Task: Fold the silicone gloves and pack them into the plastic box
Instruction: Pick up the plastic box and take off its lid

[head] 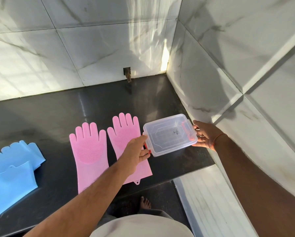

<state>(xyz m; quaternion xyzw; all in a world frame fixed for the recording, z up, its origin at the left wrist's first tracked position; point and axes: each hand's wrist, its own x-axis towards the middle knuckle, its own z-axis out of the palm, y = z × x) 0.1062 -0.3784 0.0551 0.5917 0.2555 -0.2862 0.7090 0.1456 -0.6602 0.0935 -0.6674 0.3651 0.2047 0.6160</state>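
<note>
- Head view: left hand [136, 150] pinched the near-left end of the plastic box [170, 135]; right hand [205, 135] gripped its right end.
- Box sat on the dark counter [49, 117], lid closed.
- Two pink gloves [90, 151] lay flat just left of it; blue gloves [11, 175] far left.

A: Any text or labels showing?
B: Only a small dark handwritten mark sitting on the clear lid of the plastic box [170, 135]. It's looking like two or three strokes, too scrawled to read.
A: Brands, numbers?
B: Nothing legible showing anywhere.
</note>
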